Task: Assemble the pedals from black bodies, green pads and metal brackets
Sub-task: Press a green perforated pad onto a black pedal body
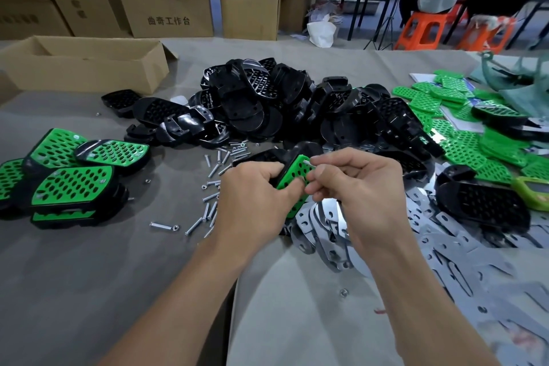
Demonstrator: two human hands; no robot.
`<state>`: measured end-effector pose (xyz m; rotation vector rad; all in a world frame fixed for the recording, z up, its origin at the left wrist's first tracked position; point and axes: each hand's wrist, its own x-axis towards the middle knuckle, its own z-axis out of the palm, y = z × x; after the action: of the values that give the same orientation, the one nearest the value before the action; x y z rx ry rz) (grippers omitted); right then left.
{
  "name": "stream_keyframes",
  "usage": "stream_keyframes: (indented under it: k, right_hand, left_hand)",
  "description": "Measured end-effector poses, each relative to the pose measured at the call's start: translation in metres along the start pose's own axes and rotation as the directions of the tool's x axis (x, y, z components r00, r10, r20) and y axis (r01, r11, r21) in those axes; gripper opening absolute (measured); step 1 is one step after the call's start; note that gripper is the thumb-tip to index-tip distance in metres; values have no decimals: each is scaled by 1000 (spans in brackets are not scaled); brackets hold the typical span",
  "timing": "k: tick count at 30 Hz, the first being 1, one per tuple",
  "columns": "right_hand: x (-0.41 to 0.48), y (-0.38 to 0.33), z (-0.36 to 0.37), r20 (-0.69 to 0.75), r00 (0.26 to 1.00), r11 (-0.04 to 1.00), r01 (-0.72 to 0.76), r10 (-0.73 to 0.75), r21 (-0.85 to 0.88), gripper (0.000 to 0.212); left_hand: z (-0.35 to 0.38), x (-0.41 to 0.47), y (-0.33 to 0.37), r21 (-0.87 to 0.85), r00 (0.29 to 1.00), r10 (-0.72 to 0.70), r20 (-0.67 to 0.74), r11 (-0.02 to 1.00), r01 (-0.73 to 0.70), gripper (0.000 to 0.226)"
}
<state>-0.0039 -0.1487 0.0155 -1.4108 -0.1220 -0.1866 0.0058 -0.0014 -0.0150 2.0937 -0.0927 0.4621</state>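
Note:
My left hand (252,190) grips a pedal, a black body (261,156) with a green perforated pad (294,178) on it, held above the table at the centre. My right hand (353,184) pinches a small silver bolt (307,161) at the pad's upper corner. A big heap of black bodies (282,101) lies behind the hands. Loose green pads (463,145) are spread at the right. Flat metal brackets (445,249) lie in a pile under and right of my right hand. Several finished pedals (74,178) are stacked at the left.
Loose bolts and nuts (212,190) are scattered just left of my left hand. An open cardboard box (86,65) sits at the back left, stacked cartons behind it. People sit on orange stools (421,30) at the far right. A lone black body (484,205) lies at the right.

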Motion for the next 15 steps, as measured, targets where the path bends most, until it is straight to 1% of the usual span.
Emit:
stream_keyframes:
  k: [4,7,9,10,12,15]
  right_hand:
    - [3,1,-6,-42,998,996,44,-47,-77,28]
    - [1,4,-2,-40,997,990,63,-69,-125,28]
    - [0,7,2,-60,993,981,86,-98,-176,28]
    - [0,8,2,-68,993,982,87,-100,-167,27]
    - [2,8,-3,-40,998,996,46,-50,-82,25]
    - [6,5,-14,116,991,997,-68,63,36,22]
  left_hand:
    - [-3,-4,0,17,999,35,-34,999,-34,44]
    - [-3,-6,-1,71,995,80,-66,995,-76,46]
    - [-2,-7,-1,118,989,106,-106,989,-93,52]
    - [-2,-7,-1,145,984,137,-118,982,-119,54]
    - [-4,-6,2,172,972,208,-110,967,-188,55]
    - [-8,-8,3,148,967,230,-112,966,-213,52]
